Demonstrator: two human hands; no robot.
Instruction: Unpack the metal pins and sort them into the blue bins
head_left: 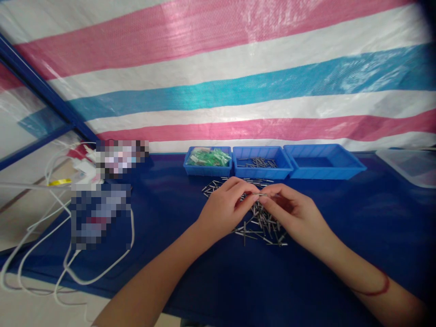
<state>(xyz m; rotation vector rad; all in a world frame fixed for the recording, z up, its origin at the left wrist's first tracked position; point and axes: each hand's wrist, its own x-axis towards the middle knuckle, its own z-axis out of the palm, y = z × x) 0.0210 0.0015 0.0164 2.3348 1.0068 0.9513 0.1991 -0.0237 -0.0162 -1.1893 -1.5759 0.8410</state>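
Observation:
My left hand (pixel 229 202) and my right hand (pixel 295 212) meet above the table, fingertips almost touching. Between them is one thin metal rod (pixel 259 194), pinched at its left end by my left thumb and fingers and at its right end by my right ones. Its exact kind is too small to make out. Under and around both hands lies a loose pile of similar metal rods (pixel 264 222), some silvery and some dark, partly hidden by my hands.
Behind the pile stand three blue bins: the left bin (pixel 208 171) with green-and-clear plastic packets, the middle bin (pixel 262 173) with metal rods, and the right bin (pixel 327 173). A clear plastic container (pixel 408 170) is at far right. White cables (pixel 102 277) and blurred-out items occupy the left.

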